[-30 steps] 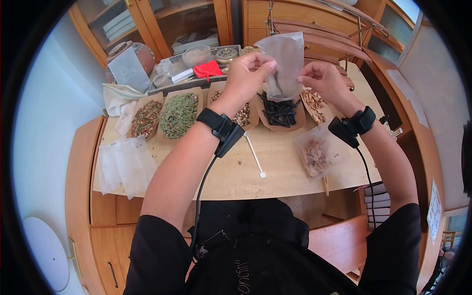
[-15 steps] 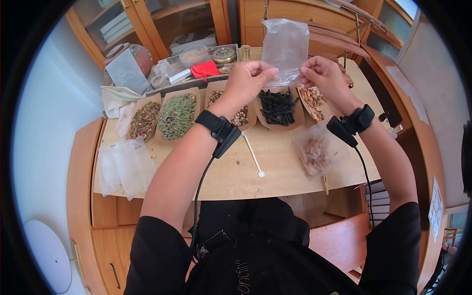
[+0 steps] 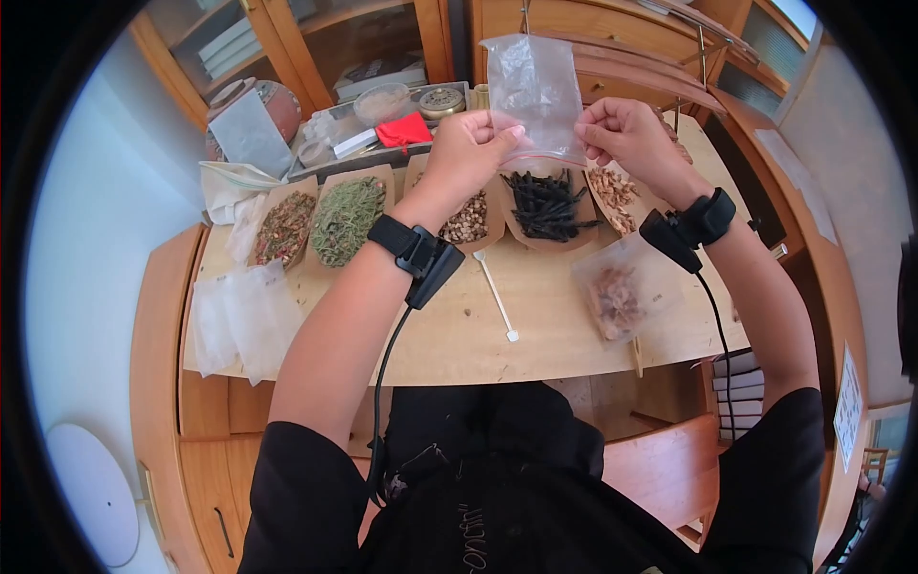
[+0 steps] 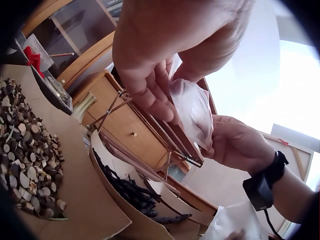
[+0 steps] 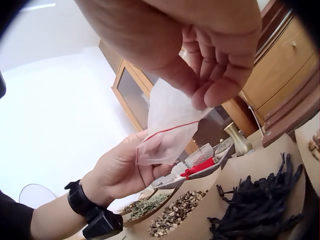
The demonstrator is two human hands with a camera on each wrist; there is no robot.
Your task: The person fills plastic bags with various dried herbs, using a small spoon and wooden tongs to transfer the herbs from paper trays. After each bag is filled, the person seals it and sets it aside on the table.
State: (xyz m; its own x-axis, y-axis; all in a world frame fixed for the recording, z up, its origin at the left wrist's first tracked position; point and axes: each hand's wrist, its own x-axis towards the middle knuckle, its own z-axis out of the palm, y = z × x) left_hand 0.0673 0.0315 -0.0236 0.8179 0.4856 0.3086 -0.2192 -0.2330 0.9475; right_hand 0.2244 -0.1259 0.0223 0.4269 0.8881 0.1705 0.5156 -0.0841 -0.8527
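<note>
A translucent bag (image 3: 534, 91) with a red line along its lower edge is held up above the paper tray of dark twisted strips (image 3: 547, 206). The left hand (image 3: 469, 158) pinches its left edge, and the right hand (image 3: 636, 143) pinches its right edge. In the right wrist view the red-lined end of the bag (image 5: 172, 135) hangs between the left hand (image 5: 120, 165) and the right hand (image 5: 200, 55). The left wrist view shows the bag (image 4: 192, 112) between the left hand (image 4: 170, 55) and the right hand (image 4: 240, 145). No contents are visible in it.
Trays of green herb (image 3: 346, 222), reddish mix (image 3: 284, 230), round slices (image 3: 466, 220) and pale pieces (image 3: 612, 196) stand alongside. A filled bag (image 3: 615, 297), a white stick (image 3: 497, 297) and flat bags (image 3: 247, 320) lie nearer the front. A wooden rack (image 3: 641, 72) stands behind.
The bag has turned over, its red-lined edge now low, and the dark strip seen in it is gone from it. Both hands have since moved slightly with it, the bag shifting left.
</note>
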